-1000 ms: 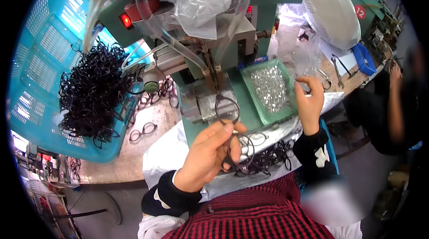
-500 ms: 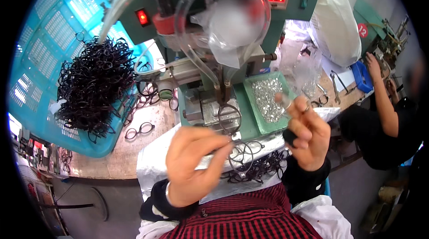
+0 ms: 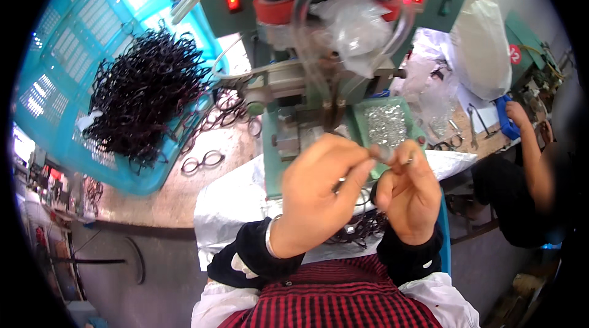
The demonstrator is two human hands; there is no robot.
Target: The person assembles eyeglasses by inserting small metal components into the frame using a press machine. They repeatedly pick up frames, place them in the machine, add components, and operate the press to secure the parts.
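Observation:
My left hand (image 3: 325, 190) is closed in a pinch in front of the machine. A dark eyeglass frame (image 3: 338, 186) shows between its fingers, mostly covered by the hand. My right hand (image 3: 411, 196) meets it fingertip to fingertip, its fingers curled together; whatever they pinch is too small and blurred to name. Behind both hands stands a green bench machine (image 3: 331, 92) with a clear tube looped across its front. Just beyond my right fingers is a green tray (image 3: 418, 125) of small shiny metal pieces (image 3: 386, 124). More dark frames (image 3: 362, 230) lie on white sheeting below my hands.
A blue basket (image 3: 144, 184) heaped with dark eyeglass frames (image 3: 144, 92) stands at the left. One loose frame (image 3: 202, 161) lies on the wooden bench (image 3: 153, 208). Wrenches (image 3: 472, 129) and a white sack (image 3: 481, 52) are at the right, where another person's arm (image 3: 531, 150) reaches in.
My left hand has moved right with the eyeglass frame, up against my right hand's fingertips. The frame, plainly visible before, is now largely hidden. The whole view has shifted slightly.

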